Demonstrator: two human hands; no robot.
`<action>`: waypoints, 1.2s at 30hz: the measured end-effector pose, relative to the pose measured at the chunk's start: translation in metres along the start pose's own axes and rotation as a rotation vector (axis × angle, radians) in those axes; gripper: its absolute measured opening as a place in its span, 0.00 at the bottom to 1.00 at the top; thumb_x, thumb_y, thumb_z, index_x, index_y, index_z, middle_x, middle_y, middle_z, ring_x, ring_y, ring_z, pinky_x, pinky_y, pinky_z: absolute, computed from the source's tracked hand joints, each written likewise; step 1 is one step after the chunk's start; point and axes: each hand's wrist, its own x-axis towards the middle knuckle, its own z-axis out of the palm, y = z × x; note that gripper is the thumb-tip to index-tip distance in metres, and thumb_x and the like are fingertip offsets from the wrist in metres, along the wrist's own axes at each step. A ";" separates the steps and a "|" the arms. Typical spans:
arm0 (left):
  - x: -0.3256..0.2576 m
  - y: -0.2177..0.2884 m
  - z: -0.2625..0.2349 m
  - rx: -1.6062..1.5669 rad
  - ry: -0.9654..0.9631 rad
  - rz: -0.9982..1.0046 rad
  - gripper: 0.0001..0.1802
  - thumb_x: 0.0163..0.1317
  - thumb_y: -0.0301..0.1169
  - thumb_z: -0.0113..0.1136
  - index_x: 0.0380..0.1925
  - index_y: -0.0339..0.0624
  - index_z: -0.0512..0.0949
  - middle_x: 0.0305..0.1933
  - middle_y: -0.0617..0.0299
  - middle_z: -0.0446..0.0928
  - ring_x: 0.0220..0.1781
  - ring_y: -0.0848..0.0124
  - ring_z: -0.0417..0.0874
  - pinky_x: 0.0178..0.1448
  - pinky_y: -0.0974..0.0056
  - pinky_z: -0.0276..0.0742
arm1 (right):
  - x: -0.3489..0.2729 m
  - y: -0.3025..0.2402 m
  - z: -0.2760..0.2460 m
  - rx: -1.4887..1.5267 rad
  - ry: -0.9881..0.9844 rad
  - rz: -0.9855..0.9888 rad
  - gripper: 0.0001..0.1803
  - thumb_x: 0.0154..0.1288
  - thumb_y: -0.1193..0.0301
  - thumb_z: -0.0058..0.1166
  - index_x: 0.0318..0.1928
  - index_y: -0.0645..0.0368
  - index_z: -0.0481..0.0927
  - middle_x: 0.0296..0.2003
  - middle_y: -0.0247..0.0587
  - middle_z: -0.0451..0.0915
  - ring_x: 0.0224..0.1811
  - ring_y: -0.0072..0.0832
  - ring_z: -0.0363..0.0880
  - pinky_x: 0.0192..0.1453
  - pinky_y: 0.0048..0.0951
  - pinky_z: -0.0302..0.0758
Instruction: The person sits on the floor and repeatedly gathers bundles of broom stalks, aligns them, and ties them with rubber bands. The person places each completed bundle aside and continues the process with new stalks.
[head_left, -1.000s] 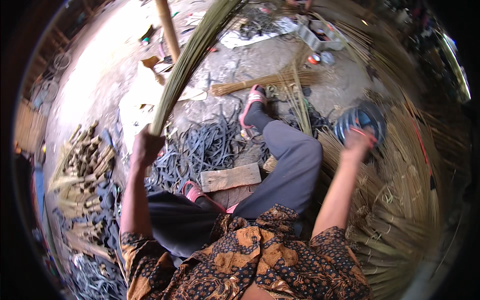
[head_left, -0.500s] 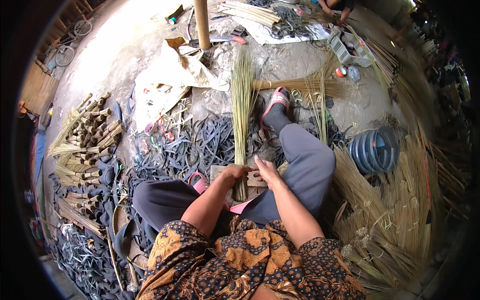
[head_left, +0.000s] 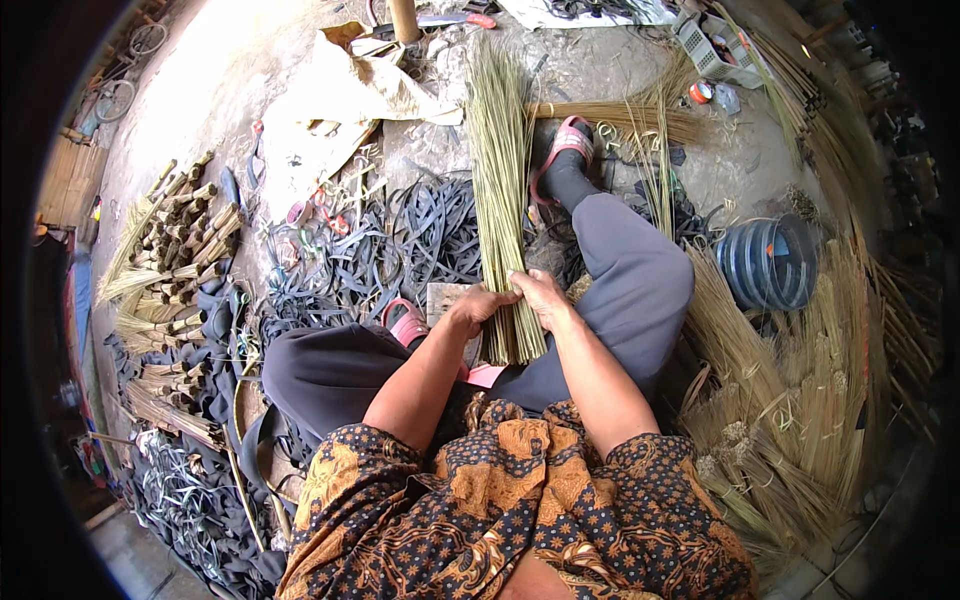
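A bundle of thin green-yellow stalks [head_left: 500,190] lies lengthwise in front of me, its feathery tips pointing away and its blunt ends toward my lap. My left hand [head_left: 480,306] is closed around its left side near the blunt ends. From the other side my right hand [head_left: 541,294] grips it too, the thumb lying on top and the two hands almost touching. Fingers underneath are hidden. A flat wooden block [head_left: 442,298] shows partly beside my left hand, under the near part of the bundle.
Dark rubber-like strips [head_left: 430,225] lie heaped left of the bundle. A tied stalk bundle [head_left: 620,116] rests crosswise beyond my foot. At right are a blue ribbed container [head_left: 766,264] and loose stalks [head_left: 790,400]. Short bundles [head_left: 180,250] are piled left; a knife [head_left: 455,20] lies far off.
The stalks have spread into a wider bundle. My right hand, earlier beside it with fingers partly extended, now grips its right side. The whole view has shifted, with the scene sitting higher.
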 end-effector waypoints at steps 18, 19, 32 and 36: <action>-0.007 0.011 -0.008 -0.052 0.026 -0.060 0.18 0.70 0.28 0.63 0.56 0.31 0.79 0.51 0.47 0.86 0.46 0.57 0.91 0.53 0.51 0.90 | -0.019 -0.020 0.008 0.089 0.084 0.077 0.17 0.65 0.68 0.64 0.50 0.68 0.82 0.38 0.50 0.86 0.38 0.38 0.87 0.41 0.45 0.88; -0.007 0.011 -0.009 -0.061 0.009 -0.051 0.18 0.70 0.28 0.63 0.56 0.31 0.79 0.51 0.47 0.86 0.46 0.57 0.91 0.52 0.51 0.90 | -0.019 -0.020 0.008 0.120 0.076 0.100 0.18 0.65 0.68 0.65 0.49 0.68 0.82 0.38 0.50 0.86 0.37 0.38 0.87 0.41 0.45 0.88; -0.004 0.007 -0.011 -0.090 -0.018 -0.041 0.19 0.70 0.29 0.63 0.57 0.29 0.78 0.49 0.45 0.86 0.44 0.55 0.91 0.51 0.49 0.91 | 0.002 -0.001 -0.004 0.170 0.002 0.130 0.20 0.60 0.68 0.69 0.48 0.67 0.82 0.38 0.51 0.85 0.37 0.38 0.87 0.39 0.44 0.87; -0.010 0.012 -0.009 -0.103 0.015 -0.061 0.18 0.70 0.28 0.63 0.56 0.29 0.78 0.49 0.45 0.86 0.44 0.56 0.91 0.50 0.50 0.91 | -0.006 -0.006 0.001 0.197 0.018 0.111 0.20 0.59 0.69 0.67 0.48 0.69 0.82 0.39 0.52 0.85 0.38 0.39 0.87 0.39 0.42 0.87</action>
